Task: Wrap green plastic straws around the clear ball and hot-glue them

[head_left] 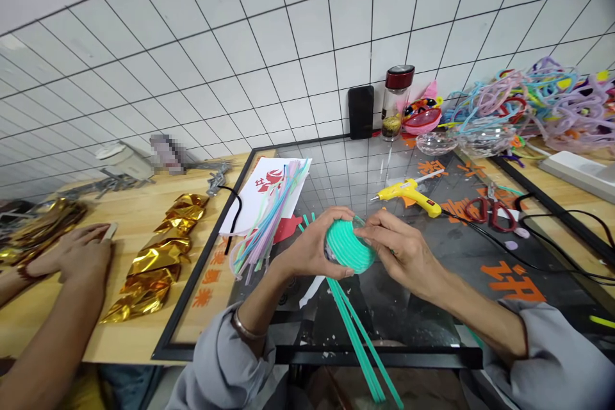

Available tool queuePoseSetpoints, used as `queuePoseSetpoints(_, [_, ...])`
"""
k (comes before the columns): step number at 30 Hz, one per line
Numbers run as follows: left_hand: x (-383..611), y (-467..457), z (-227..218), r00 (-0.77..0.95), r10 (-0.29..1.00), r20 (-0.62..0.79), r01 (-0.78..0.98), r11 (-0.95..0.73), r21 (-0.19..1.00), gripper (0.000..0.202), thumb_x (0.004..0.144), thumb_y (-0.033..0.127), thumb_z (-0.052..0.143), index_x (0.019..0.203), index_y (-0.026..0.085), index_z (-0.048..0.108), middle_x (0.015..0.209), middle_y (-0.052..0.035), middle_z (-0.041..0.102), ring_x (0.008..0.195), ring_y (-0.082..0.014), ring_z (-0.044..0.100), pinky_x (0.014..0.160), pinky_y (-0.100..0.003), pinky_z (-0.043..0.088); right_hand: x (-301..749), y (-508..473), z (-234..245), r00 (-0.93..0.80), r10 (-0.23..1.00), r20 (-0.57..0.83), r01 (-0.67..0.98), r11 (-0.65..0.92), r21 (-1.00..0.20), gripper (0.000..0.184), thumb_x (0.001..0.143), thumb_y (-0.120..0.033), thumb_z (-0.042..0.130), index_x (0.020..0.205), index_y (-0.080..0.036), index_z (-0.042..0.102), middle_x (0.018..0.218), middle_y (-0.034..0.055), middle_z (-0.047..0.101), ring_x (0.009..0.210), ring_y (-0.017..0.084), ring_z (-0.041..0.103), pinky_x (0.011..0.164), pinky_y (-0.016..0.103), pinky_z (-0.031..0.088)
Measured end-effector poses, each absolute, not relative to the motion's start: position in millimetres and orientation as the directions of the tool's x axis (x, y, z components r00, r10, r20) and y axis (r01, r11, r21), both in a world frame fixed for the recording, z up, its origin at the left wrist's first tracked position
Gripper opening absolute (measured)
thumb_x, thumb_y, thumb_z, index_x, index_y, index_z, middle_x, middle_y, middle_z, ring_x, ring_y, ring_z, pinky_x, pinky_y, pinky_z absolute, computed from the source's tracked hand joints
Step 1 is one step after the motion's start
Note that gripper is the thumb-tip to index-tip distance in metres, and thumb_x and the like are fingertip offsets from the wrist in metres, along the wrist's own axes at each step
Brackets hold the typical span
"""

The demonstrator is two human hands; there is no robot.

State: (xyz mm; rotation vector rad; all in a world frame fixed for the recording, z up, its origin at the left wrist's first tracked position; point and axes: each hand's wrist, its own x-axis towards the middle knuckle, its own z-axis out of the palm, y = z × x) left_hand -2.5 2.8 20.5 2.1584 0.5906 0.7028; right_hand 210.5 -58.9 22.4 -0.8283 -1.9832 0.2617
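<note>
My left hand (312,240) is wrapped round a rounded, bowl-like shape (350,248) covered in rows of bright green pipe cleaner. A clear, faceted-looking part shows at its lower left side. The fingers of my right hand (396,246) are pinched together at the upper right edge of this shape; what lies between the fingertips is hidden. Several loose green pipe cleaners (358,339) lie below my left hand and stick out past the table's front edge. A yellow glue gun (408,195) lies beyond my right hand.
Pastel pipe cleaners (271,218) lie on white paper (250,202). Red-handled scissors (492,213) and black cables sit at right. Behind stand a phone (360,113), a glass bottle (393,109) and clear bowls (485,139). Another person's hands (84,250) are at left, near gold foil (158,259).
</note>
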Motion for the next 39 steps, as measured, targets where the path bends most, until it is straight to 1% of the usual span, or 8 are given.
queuePoseSetpoints(17, [-2.8,0.8,23.9,0.751,0.601,0.273,0.195,-0.597,0.778,0.079,0.06,0.036,0.088,0.125,0.021,0.045,0.136,-0.0144,0.05,0.131,-0.0333,0.05,0.114,-0.052,0.04,211.9,-58.0,16.7,-0.344,0.661,0.666,0.447,0.74,-0.503,0.027,0.096,-0.005,0.048,0.115,-0.015,0.064,0.089,0.0059,0.059,0.076,0.014,0.059,0.062,0.025,0.049])
queuePoseSetpoints(28, [-3.8,0.8,22.5,0.754,0.592,0.285,0.189,-0.611,0.768,0.082,0.059,0.032,0.089,0.127,0.021,0.044,0.136,-0.015,0.049,0.131,-0.0331,0.05,0.114,-0.05,0.04,211.0,-58.6,20.4,-0.344,0.676,0.652,0.434,0.73,-0.528,0.025,0.096,-0.006,0.049,0.115,-0.016,0.063,0.09,0.0066,0.062,0.078,0.015,0.062,0.066,0.026,0.052])
queuePoseSetpoints(33, [-2.9,0.3,23.3,0.75,0.6,0.279,0.193,-0.602,0.775,0.081,0.059,0.033,0.089,0.126,0.022,0.045,0.136,-0.0142,0.05,0.129,-0.0332,0.051,0.113,-0.05,0.04,212.1,-58.2,19.1,-0.364,0.651,0.666,0.432,0.752,-0.499,0.027,0.096,-0.006,0.048,0.115,-0.016,0.064,0.086,0.0049,0.059,0.074,0.014,0.059,0.062,0.025,0.049])
queuePoseSetpoints(39, [-2.7,0.7,23.2,0.75,0.595,0.289,0.178,-0.603,0.778,0.081,0.058,0.033,0.089,0.126,0.021,0.046,0.135,-0.0145,0.05,0.13,-0.0337,0.051,0.112,-0.051,0.041,211.7,-59.5,23.2,-0.363,0.649,0.668,0.435,0.753,-0.495,0.029,0.095,-0.004,0.047,0.115,-0.017,0.064,0.087,0.0045,0.058,0.073,0.014,0.058,0.061,0.025,0.049])
